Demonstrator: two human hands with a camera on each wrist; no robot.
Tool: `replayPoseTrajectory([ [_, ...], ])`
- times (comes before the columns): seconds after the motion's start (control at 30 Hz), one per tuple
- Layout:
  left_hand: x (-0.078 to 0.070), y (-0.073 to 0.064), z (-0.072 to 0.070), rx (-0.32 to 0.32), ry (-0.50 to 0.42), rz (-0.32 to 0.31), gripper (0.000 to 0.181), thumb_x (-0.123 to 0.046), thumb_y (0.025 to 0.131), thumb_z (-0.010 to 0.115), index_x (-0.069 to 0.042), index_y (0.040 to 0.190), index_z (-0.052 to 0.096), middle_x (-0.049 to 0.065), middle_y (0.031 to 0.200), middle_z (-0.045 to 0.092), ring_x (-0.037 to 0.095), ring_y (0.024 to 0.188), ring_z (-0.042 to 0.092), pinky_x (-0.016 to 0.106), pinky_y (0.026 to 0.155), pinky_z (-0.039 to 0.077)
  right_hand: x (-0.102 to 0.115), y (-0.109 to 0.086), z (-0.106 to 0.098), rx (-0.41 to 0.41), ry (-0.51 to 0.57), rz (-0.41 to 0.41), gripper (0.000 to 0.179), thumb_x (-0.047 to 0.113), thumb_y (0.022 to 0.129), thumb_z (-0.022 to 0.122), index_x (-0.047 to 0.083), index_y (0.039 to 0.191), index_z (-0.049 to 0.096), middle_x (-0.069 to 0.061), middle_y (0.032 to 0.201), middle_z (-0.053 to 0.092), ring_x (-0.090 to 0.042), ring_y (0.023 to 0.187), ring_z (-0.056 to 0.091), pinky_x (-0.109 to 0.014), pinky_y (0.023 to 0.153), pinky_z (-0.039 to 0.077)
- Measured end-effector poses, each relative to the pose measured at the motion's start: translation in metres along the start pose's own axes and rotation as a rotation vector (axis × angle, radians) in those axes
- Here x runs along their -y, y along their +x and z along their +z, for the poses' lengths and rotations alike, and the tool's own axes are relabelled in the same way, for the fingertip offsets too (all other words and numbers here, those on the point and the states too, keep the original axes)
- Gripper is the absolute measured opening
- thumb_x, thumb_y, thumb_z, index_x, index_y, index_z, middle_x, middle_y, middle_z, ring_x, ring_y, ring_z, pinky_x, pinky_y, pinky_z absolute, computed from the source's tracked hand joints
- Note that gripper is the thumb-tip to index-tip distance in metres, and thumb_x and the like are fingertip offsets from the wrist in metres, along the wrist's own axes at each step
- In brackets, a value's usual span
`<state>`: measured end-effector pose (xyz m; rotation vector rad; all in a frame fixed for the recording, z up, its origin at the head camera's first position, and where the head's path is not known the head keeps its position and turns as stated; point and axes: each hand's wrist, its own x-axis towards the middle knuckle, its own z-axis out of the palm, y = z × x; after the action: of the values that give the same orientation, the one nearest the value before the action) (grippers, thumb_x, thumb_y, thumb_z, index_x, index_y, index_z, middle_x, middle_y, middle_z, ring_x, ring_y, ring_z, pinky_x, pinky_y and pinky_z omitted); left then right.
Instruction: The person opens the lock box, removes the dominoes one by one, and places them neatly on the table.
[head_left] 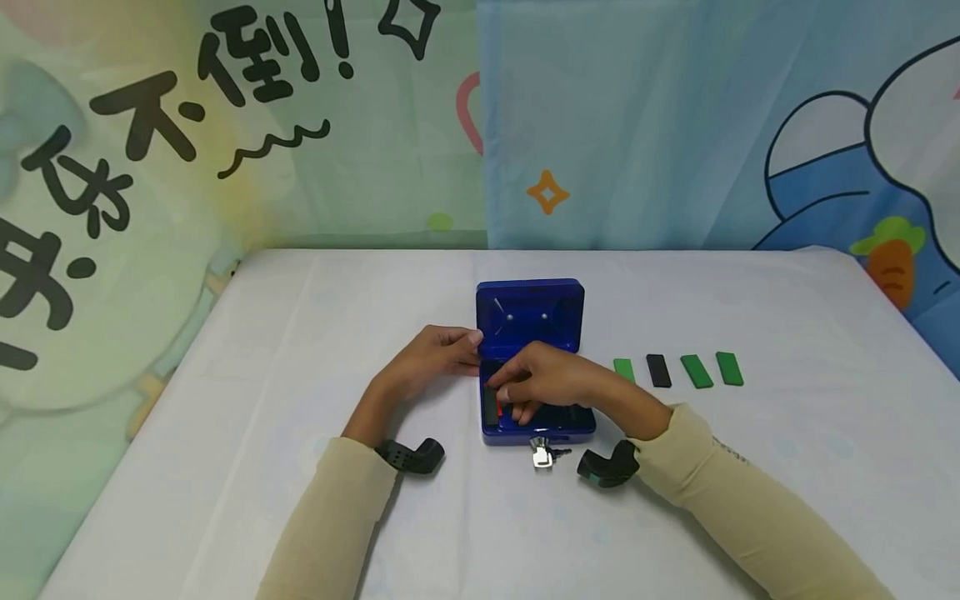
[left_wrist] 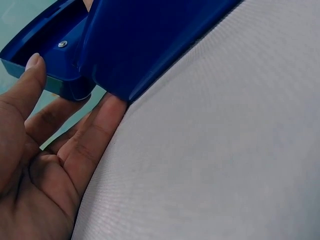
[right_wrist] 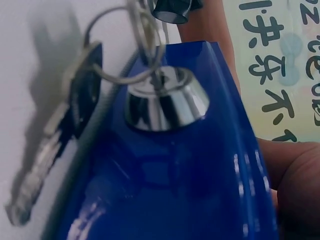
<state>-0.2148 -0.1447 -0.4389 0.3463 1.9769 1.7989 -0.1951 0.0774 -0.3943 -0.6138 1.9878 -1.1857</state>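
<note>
A blue metal cash box stands with its lid raised. My left hand holds the lid's left edge, its thumb on the rim and fingers behind; in the left wrist view the left hand has its lower fingertips at the box's back corner. My right hand reaches down into the box with bent fingers. Beside its fingertips are a dark block and a red piece at the box's left side. I cannot tell whether the fingers pinch the red piece.
A silver lock on the box front carries a ring with a key. Right of the box lie a light green block, a black block and two green blocks on the white tablecloth.
</note>
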Motion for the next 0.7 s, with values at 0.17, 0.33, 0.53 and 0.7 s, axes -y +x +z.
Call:
replayPoseTrajectory([
  [0.17,-0.0001,-0.0004,0.0003,-0.011,0.010,-0.004,0.046,-0.025,0.101,0.056,0.009,0.131,0.054,0.021,0.115,0.065,0.030,0.105,0.065,0.035,0.089,0.054,-0.0001,-0.0003,0.0026,0.016,-0.029,-0.002,0.022,0.001,0.096,0.058,-0.010,0.114,0.065,-0.011,0.088,0.069,-0.021,0.069,0.067,-0.035,0.066,0.060],
  [0.33,0.0002,0.0001,0.0004,-0.007,0.015,0.000,0.046,-0.025,0.101,0.055,0.009,0.132,0.054,0.022,0.115,0.065,0.030,0.105,0.065,0.035,0.089,0.054,-0.0004,-0.0014,0.0052,0.016,-0.067,0.006,0.018,0.002,0.095,0.060,-0.006,0.108,0.069,-0.008,0.086,0.069,-0.021,0.068,0.067,-0.035,0.065,0.060],
  [0.53,-0.0009,-0.0002,0.0008,-0.008,0.017,-0.002,0.045,-0.024,0.101,0.055,0.009,0.131,0.055,0.021,0.116,0.065,0.029,0.106,0.065,0.035,0.089,0.054,-0.0001,-0.0039,0.0062,-0.002,-0.072,-0.020,0.014,0.001,0.094,0.062,-0.004,0.104,0.070,-0.008,0.086,0.068,-0.022,0.068,0.067,-0.035,0.065,0.060],
  [0.7,-0.0011,-0.0006,0.0008,-0.008,0.023,0.001,0.045,-0.025,0.101,0.055,0.009,0.132,0.054,0.022,0.117,0.065,0.030,0.106,0.065,0.035,0.090,0.054,-0.0015,-0.0039,0.0072,-0.013,-0.084,-0.087,0.012,0.002,0.091,0.066,-0.003,0.101,0.070,-0.007,0.082,0.069,-0.021,0.067,0.067,-0.035,0.064,0.060],
])
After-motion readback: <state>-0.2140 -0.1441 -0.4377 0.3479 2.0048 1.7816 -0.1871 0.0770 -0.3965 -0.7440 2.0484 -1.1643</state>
